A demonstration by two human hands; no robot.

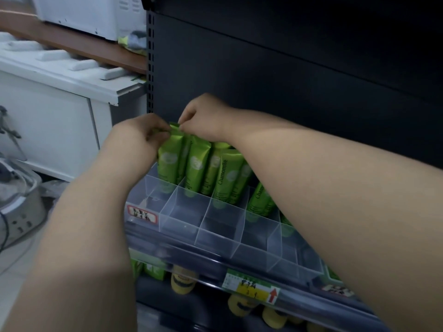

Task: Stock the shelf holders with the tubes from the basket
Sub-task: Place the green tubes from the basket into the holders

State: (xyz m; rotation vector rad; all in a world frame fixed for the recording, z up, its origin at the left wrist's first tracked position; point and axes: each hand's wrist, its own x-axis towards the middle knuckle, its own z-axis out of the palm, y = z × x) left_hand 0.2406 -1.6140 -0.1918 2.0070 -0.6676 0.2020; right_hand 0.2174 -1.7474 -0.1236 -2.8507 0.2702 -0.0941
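Note:
Several green tubes [224, 178] marked "Chamomile" stand upright in the back row of a clear divided holder [215, 226] on the dark shelf. The leftmost green tube [169, 161] stands in the back left compartment. My left hand [136, 137] pinches the left corner of its crimped top edge, and my right hand [203, 118] pinches the right corner. My right forearm crosses over the tubes further right and hides part of them. The front compartments of the holder hold nothing. The basket is out of view.
The shelf's front rail carries price labels [251, 287]. Yellow bottles [183, 282] and green boxes [148, 267] sit on the shelf below. A black back panel [287, 80] rises behind. To the left are a white cabinet [60, 121] and a grey appliance [19, 207] on the floor.

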